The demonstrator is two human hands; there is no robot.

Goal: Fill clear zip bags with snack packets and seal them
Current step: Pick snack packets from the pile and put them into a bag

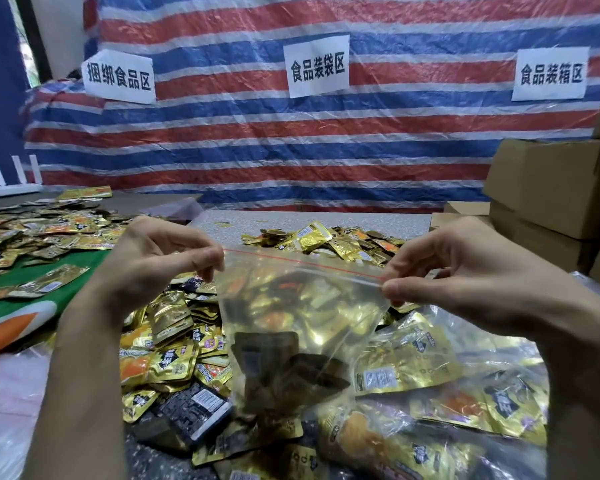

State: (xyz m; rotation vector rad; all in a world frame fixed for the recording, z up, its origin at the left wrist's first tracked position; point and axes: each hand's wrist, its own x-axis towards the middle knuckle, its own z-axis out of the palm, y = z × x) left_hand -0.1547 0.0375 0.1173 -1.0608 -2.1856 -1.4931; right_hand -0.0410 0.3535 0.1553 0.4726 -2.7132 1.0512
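Above zip bag (293, 306), striped tarp (413, 140), sign (317, 65) 食品装袋区

My left hand (160, 261) and right hand (440, 271) pinch the top of a clear plastic zip bag (298, 306), which hangs between them and blocks the straight way down. A heap of loose gold foil snack packets (174, 358) covers the table's near middle. Filled clear bags (447, 393) crowd the near right corner, and stacked brown cardboard boxes (548, 195) wall the right edge. There is open room on the bare speckled strip of table (243, 220) by the far edge and, I think, on the green cloth (42, 271) toward the left edge.
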